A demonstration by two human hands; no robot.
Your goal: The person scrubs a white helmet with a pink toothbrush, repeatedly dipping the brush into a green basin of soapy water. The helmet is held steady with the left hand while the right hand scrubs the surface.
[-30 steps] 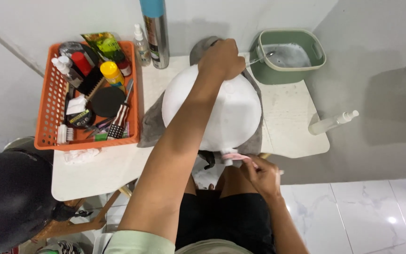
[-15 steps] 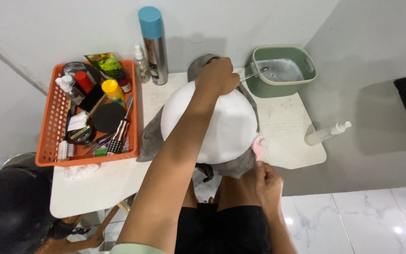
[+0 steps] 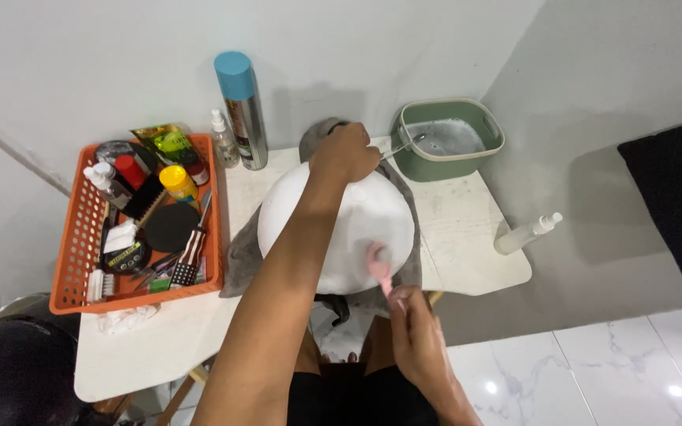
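A white rounded dome-shaped object (image 3: 357, 225) rests on a grey towel (image 3: 238, 256) on a small white table (image 3: 159, 339). My left hand (image 3: 345, 152) grips the dome's far top edge, with the arm stretched across it. My right hand (image 3: 416, 331) is at the table's near edge and holds a pink brush (image 3: 378, 262). The brush head touches the dome's near right side.
An orange basket (image 3: 76, 237) of bottles, brushes and tins sits on the table's left. A tall spray can (image 3: 242, 110) and a small spray bottle (image 3: 222, 138) stand at the back. A green tub (image 3: 445, 164) of soapy water is back right, a clear bottle (image 3: 526, 233) lies right, and a dark helmet (image 3: 9, 379) is low left.
My right hand has lifted the pink brush from below the table edge up against the dome's near side. My left hand has kept its hold on top.
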